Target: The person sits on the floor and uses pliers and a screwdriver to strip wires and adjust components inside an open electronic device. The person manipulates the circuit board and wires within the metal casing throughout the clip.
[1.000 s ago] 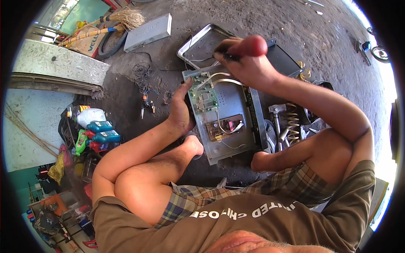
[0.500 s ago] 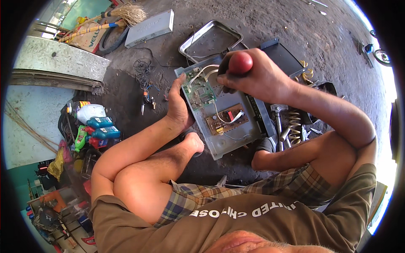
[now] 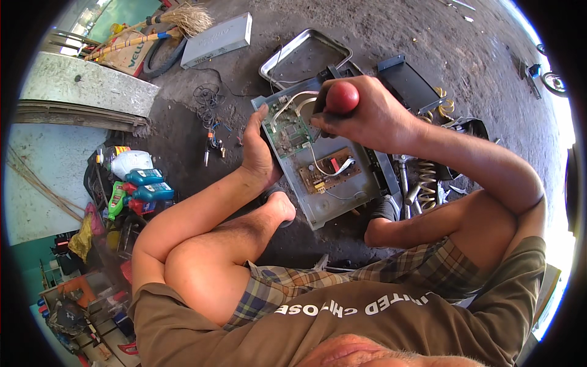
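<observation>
An open grey metal case (image 3: pixel 318 208) of an electronic device lies tilted on the ground between my feet. Inside it are a green circuit board (image 3: pixel 287 131) and a brown circuit board (image 3: pixel 333 174), with white cables running between them. My left hand (image 3: pixel 260 153) holds the case by its left edge, thumb along the rim. My right hand (image 3: pixel 370 116) is closed round a screwdriver (image 3: pixel 342 98) with a rounded red handle, end up, above the case beside the green board. The screwdriver's tip is mostly hidden by the hand.
To the right of the case lie a hammer (image 3: pixel 403 174), a coil spring (image 3: pixel 427 183) and a black metal cover (image 3: pixel 411 82). Beyond it sits a metal frame (image 3: pixel 306 37). Tangled cable (image 3: pixel 208 98) and several bottles (image 3: pixel 147 186) are at left; a silver box (image 3: pixel 217 41) is farther off.
My right hand and the screwdriver have shifted slightly left. The case has moved very little, and my left hand stays on its edge.
</observation>
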The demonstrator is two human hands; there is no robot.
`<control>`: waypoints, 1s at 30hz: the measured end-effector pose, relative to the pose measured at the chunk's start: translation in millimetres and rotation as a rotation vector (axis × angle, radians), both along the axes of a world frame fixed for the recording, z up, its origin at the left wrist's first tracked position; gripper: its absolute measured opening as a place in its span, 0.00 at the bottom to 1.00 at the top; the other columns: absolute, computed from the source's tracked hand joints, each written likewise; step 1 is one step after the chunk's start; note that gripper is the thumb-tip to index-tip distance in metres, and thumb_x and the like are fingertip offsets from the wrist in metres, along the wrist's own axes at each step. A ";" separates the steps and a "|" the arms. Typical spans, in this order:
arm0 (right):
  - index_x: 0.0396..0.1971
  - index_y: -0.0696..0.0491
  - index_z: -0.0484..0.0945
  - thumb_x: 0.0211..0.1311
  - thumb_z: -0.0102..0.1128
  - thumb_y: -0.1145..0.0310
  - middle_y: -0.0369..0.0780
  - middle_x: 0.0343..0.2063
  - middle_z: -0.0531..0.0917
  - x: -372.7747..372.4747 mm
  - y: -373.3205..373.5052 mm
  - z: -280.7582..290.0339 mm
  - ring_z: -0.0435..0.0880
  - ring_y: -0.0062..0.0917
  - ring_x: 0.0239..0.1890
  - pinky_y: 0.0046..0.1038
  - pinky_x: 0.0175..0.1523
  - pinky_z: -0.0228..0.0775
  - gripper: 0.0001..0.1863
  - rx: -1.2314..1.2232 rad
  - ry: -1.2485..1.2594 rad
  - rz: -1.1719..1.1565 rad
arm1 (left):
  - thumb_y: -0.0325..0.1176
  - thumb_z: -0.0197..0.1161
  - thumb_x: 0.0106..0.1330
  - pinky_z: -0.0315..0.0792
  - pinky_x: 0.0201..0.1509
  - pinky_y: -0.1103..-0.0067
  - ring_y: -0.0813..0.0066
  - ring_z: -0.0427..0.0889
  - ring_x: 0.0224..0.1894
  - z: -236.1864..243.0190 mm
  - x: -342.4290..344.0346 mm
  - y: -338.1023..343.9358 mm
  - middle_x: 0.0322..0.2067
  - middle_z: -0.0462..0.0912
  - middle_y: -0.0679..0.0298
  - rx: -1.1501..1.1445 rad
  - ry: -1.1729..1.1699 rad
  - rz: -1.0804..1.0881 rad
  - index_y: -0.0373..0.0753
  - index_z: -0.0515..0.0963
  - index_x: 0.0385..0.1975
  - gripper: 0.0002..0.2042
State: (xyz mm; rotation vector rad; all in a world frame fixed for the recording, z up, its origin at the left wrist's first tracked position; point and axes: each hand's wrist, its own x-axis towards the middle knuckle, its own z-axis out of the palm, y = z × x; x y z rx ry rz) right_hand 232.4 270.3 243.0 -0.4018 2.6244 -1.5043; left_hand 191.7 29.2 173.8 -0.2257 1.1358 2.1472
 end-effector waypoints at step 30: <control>0.44 0.58 0.81 0.59 0.78 0.68 0.50 0.36 0.88 28.5 75.9 -45.4 0.89 0.50 0.41 0.41 0.50 0.82 0.18 0.050 0.125 -0.162 | 0.56 0.57 0.74 0.86 0.52 0.66 0.65 0.91 0.43 -138.5 -88.1 44.4 0.43 0.90 0.57 -0.225 0.142 -0.106 0.39 0.84 0.53 0.26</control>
